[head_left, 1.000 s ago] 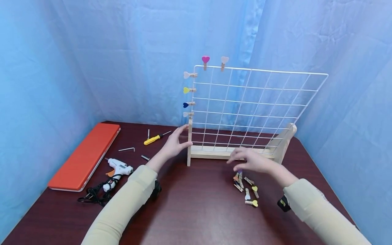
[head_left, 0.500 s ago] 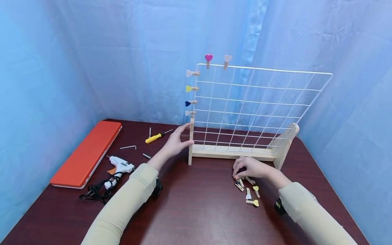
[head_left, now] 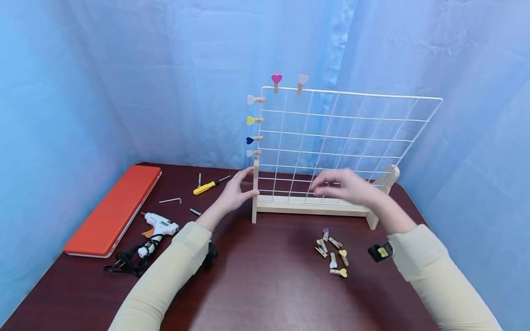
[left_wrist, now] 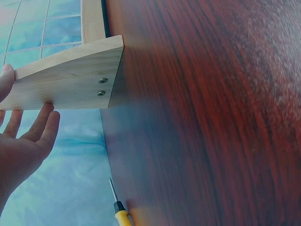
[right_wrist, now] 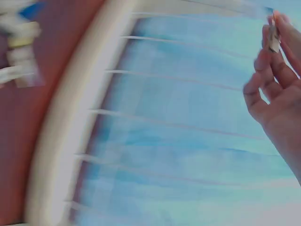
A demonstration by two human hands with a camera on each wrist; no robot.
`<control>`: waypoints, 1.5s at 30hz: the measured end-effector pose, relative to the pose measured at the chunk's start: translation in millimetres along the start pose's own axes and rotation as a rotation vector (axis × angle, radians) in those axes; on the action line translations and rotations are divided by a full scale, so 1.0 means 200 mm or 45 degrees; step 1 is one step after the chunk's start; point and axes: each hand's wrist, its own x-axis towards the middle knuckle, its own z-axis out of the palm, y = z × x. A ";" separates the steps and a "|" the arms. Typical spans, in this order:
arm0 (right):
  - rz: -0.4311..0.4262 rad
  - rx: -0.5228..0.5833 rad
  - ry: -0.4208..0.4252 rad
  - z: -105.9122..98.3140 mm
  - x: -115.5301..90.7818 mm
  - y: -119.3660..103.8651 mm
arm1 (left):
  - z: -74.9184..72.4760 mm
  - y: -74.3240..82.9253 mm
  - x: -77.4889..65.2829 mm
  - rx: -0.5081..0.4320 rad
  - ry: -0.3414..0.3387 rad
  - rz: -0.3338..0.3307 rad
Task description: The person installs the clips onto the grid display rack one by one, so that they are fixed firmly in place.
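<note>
My left hand (head_left: pixel 233 196) grips the left wooden end piece (head_left: pixel 255 202) of a stand, thumb at its front edge and fingers at the back. Two screw heads show on that piece (left_wrist: pixel 66 80) in the left wrist view. A white wire grid (head_left: pixel 331 133) rises from the stand. In front of the grid, my right hand (head_left: pixel 348 186) is lifted and pinches a small wooden clothespin (right_wrist: pixel 273 40) between thumb and fingertips; a bit of orange shows at its end. Heart-topped clothespins are clipped along the grid's left side and top, among them a pink one (head_left: pixel 276 79).
Several loose clothespins (head_left: pixel 339 272) lie on the dark red table in front of the stand. To the left are a red flat box (head_left: pixel 116 209), a white glue gun (head_left: pixel 160 224) with black cord, a yellow screwdriver (head_left: pixel 204 188) and a hex key (head_left: pixel 170 201).
My right hand reached down to the clothespin pile, picked one clothespin up and rose with it towards the grid. The left hand stays on the stand.
</note>
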 end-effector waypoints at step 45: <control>0.326 -0.076 0.832 -0.60 0.48 -0.20 | -0.01 -0.01 0.00 0.032 0.020 -0.023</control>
